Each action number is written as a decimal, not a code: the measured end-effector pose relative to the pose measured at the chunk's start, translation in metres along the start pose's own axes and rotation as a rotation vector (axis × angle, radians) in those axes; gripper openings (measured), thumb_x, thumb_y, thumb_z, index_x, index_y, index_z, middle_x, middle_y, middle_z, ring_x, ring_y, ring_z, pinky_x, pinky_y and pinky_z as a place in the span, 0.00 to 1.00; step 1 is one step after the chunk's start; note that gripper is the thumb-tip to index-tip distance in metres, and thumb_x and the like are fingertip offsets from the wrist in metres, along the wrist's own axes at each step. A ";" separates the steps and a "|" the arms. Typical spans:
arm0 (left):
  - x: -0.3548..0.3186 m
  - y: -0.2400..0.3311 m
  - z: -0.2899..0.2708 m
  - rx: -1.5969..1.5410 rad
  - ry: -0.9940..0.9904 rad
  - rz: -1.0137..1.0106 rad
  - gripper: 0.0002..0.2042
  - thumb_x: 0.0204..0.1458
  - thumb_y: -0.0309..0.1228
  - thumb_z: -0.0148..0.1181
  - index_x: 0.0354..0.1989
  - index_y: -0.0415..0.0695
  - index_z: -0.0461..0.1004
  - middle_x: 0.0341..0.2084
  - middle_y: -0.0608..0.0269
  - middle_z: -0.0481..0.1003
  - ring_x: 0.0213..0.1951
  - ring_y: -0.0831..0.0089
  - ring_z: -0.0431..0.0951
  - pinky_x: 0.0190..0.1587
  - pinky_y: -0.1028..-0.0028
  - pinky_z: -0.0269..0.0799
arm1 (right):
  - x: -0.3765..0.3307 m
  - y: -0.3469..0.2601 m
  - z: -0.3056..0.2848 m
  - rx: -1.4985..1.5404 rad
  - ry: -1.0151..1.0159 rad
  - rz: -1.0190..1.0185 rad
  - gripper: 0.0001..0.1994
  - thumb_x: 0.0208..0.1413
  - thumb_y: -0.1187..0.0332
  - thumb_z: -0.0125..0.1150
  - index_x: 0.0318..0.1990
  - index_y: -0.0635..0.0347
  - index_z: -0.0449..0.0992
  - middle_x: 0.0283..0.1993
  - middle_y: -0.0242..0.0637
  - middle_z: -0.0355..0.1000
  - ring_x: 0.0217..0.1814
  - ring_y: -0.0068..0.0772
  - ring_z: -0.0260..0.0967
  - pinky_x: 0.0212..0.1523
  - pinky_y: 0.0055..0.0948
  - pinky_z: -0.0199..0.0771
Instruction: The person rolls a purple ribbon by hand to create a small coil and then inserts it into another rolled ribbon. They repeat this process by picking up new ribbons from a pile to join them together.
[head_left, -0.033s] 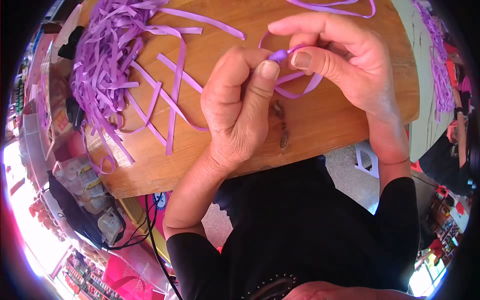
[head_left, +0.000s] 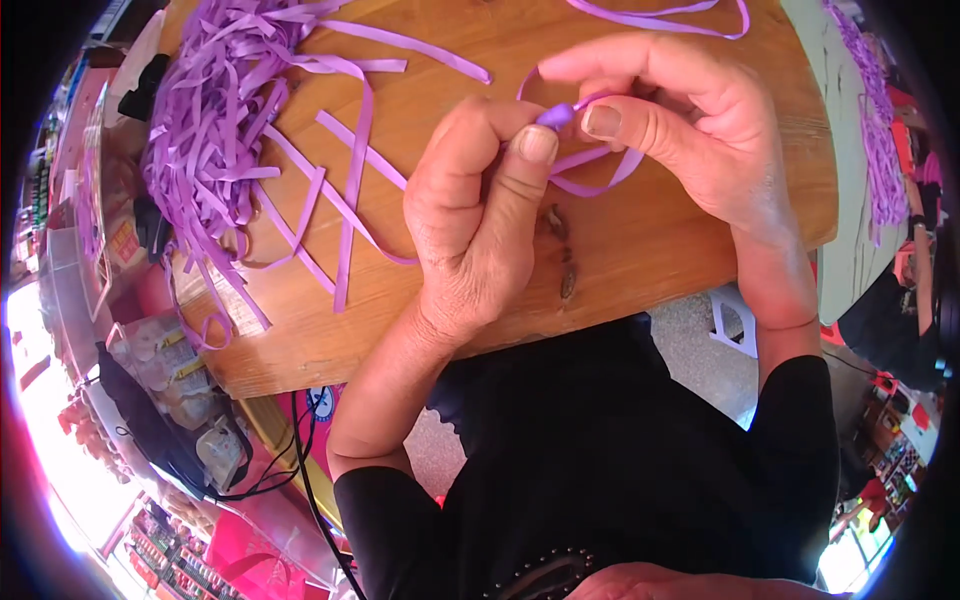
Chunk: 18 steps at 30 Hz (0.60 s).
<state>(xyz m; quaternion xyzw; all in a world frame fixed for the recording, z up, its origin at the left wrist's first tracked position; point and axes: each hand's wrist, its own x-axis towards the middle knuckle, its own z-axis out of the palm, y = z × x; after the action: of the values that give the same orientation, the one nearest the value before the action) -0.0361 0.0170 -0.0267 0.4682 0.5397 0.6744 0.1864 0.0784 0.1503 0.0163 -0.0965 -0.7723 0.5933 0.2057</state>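
Note:
Above the wooden table (head_left: 650, 260), both hands work on one purple ribbon (head_left: 556, 117). Between the thumb and forefinger of my left hand (head_left: 470, 205) is a small bunched or knotted part of it. My right hand (head_left: 700, 130), just to the right, pinches a thin twisted stretch of the same ribbon between thumb and fingers. Some of the ribbon curves in a loose loop below and behind the fingers. The right hand's palm side hides part of its grip. To the left lies a large heap of cut purple ribbons (head_left: 225, 110), with loose strips trailing toward my left hand.
Another purple ribbon loop (head_left: 690, 22) lies at the far edge. On a pale table (head_left: 850, 270) to the right hangs a second bunch of purple ribbons (head_left: 875, 130). A person in dark clothes is beyond it. Dark cables (head_left: 300, 470) and a pale stool (head_left: 735, 320) are below.

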 end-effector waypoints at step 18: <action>0.015 -0.004 -0.010 0.107 0.265 -0.069 0.10 0.54 0.23 0.54 0.45 0.39 0.71 0.31 0.66 0.67 0.33 0.79 0.66 0.38 0.80 0.64 | 0.007 0.003 -0.011 -0.022 0.073 -0.040 0.07 0.54 0.73 0.58 0.39 0.65 0.76 0.31 0.31 0.73 0.31 0.17 0.68 0.33 0.17 0.69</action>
<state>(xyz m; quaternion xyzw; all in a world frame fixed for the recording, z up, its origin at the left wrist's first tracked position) -0.0529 0.0244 -0.0233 0.3655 0.6105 0.6937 0.1111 0.0763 0.1635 0.0177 -0.1048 -0.7726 0.5765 0.2445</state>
